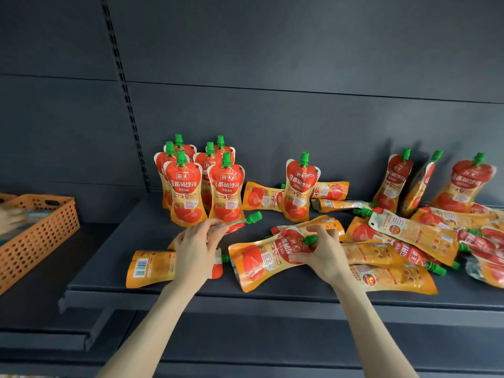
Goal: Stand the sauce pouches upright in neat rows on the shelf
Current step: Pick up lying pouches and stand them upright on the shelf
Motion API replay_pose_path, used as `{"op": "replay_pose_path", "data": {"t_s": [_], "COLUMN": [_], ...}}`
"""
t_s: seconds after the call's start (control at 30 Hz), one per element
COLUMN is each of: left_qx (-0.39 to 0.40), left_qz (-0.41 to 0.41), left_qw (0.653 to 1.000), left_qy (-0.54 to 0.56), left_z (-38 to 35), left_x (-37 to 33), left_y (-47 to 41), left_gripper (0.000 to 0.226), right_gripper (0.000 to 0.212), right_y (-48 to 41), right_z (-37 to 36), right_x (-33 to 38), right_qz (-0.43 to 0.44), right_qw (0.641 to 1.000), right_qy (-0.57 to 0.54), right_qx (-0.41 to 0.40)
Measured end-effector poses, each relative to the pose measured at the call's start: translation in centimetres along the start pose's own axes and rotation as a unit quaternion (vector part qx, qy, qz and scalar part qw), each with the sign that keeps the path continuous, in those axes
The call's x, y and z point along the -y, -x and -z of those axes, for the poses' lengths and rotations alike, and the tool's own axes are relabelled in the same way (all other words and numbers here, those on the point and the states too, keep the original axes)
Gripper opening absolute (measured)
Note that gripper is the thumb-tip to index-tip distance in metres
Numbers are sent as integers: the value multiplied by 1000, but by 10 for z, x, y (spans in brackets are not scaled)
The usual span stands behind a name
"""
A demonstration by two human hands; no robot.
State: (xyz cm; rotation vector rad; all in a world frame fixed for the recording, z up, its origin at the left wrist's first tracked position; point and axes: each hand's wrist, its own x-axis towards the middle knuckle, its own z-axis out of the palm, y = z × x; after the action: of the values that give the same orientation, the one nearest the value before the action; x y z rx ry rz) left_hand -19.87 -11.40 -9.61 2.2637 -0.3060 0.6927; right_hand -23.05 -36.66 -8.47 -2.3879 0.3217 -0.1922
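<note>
- Here, left hand (197,245) clamped on a tomato sauce pouch (234,224), green cap up-right, long axis tilted.
- Right hand (324,253) gripping a flat pouch (261,261) by its cap, axis lying left-right on the shelf (109,266).
- Upright pouches (203,184) behind.

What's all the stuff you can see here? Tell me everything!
Standing pouches: six, red and orange with green caps, in two neat rows at the shelf's back left.
Lone standing pouch: one, same colours, mid-shelf.
Leaning pouches: three, propped on the back wall at the right.
Lying pouches: many, too overlapped to count, scattered across the shelf.
Shelf: one, dark grey.
Basket: one, orange with holes, on the left.
Left hand: gripping a lying pouch.
Right hand: gripping the cap end of another lying pouch.
</note>
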Motion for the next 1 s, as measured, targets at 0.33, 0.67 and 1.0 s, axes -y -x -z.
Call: {"op": "replay_pose_path", "data": {"t_s": [0.33, 0.67, 1.0], "left_qx": [28, -19, 36], "left_qz": [120, 250, 254], "left_qw": [975, 908, 902], "left_qy": [185, 336, 347], "left_z": [24, 50, 50], "left_x": [-9, 17, 39], "left_y": [-11, -38, -51], "left_gripper": [24, 49, 40], "right_gripper": [71, 33, 33], "right_y": [-6, -21, -39], "right_z": [-1, -32, -46], "right_x": [37, 130, 143], "right_qz": [84, 217, 211], "right_qw": [935, 915, 899], "right_qy": [-335, -336, -381], "right_qx": [-82, -45, -41]}}
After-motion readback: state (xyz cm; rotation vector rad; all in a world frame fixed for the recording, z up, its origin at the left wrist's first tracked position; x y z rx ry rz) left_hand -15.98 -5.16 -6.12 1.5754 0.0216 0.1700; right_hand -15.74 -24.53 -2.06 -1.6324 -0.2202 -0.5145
